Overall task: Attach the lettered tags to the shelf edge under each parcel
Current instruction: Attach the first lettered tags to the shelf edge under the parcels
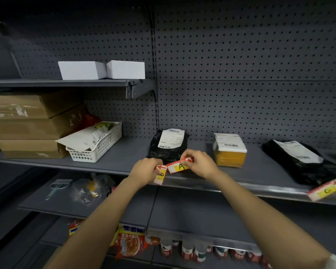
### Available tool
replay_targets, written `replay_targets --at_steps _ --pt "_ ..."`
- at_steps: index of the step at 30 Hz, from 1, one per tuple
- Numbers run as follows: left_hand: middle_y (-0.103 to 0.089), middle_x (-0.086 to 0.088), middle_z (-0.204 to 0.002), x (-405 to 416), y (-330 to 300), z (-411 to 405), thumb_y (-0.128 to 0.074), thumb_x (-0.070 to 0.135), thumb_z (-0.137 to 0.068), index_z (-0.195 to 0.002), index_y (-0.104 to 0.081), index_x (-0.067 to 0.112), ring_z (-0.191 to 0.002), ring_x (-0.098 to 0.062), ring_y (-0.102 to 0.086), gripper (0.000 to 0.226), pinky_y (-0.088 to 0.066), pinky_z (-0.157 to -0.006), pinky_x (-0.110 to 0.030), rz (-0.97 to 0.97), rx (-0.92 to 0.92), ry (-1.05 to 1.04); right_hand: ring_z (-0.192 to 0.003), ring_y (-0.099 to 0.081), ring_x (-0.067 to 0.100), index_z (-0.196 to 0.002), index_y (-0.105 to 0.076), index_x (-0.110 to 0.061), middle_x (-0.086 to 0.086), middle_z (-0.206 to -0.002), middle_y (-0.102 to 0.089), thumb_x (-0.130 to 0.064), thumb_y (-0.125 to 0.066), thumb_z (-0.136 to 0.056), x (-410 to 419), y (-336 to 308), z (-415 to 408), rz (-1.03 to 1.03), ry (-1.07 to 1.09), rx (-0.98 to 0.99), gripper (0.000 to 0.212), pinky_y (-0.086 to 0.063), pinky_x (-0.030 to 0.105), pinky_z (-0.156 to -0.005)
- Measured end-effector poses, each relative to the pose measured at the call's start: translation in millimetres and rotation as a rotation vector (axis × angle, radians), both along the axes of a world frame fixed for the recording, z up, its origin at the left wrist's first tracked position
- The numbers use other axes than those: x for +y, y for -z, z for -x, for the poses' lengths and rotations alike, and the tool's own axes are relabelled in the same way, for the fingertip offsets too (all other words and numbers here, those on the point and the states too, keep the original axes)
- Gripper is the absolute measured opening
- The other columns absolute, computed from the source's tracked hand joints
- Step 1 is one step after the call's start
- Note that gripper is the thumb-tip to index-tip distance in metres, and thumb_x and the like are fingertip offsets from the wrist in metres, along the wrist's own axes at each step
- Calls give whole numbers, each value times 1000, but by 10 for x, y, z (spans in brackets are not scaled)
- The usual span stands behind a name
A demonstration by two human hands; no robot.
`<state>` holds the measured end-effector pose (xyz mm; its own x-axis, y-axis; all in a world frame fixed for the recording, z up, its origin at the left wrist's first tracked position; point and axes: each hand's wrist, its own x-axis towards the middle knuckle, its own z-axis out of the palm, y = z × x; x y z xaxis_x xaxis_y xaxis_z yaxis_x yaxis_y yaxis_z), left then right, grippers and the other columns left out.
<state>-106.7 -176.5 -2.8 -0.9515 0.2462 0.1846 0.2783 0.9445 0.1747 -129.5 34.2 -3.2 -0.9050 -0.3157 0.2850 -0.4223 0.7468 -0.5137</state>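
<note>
Our right hand [199, 162] pinches the red-and-white card tag with a yellow patch lettered "A" [179, 165], fingers closed on its right end, just above the grey metal shelf edge [211, 186] in front of the black plastic mailer with a white barcode label [168, 146]. Our left hand [145, 171] is closed round a second red-and-white tag [161, 174]; its letter is half hidden, possibly "B". Further right stand a tape-wrapped brown box [229, 153] and another black mailer [299, 162], with a tag lettered "C" [326, 190] on the edge below it.
</note>
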Motion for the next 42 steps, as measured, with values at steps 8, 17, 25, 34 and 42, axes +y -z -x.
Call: replay_targets --at_steps 8,17,25,34,42 --pt "-69 -9 -109 -116 49 -29 -58 17 -87 -114 -59 23 -101 -31 -61 28 -47 -80 -37 -56 -15 29 -79 -60 16 -90 -58 -30 -6 -84 -66 -32 -59 -89 -219 -40 -14 55 36 70 2 -47 34 -65" --pt "-70 -9 -105 -136 60 -19 -58 18 -88 -101 -59 20 -97 -30 -62 14 -51 -80 -40 -53 -9 59 -95 -62 18 -93 -63 -29 -4 -104 -69 -30 -61 -88 -321 125 -54 -203 -34 25 5 -44 29 -69" --pt "-70 -3 -93 -125 -72 -12 -58 17 -86 -93 -60 22 -86 -25 -63 9 -47 -71 -36 -145 74 114 -98 -59 20 -99 -64 -26 -1 -109 -61 -29 -65 -85 -390 76 -50 -166 -43 -25 15 -45 32 -74" --pt "-69 -6 -90 724 -477 54 -58 18 -85 -87 -58 20 -86 -28 -61 3 -46 -68 -38 -86 152 312 -82 -60 11 -95 -58 -29 -9 -90 -66 -46 -74 -73 345 -108 -314 57 70 51 32 -48 32 -68" --pt "-68 -10 -105 1724 -239 -76 -56 21 -88 -97 -58 17 -98 -34 -61 11 -48 -77 -42 -34 136 362 -74 -59 12 -92 -60 -25 -4 -85 -71 -37 -73 -76 1248 -67 -579 51 207 46 24 -48 31 -70"
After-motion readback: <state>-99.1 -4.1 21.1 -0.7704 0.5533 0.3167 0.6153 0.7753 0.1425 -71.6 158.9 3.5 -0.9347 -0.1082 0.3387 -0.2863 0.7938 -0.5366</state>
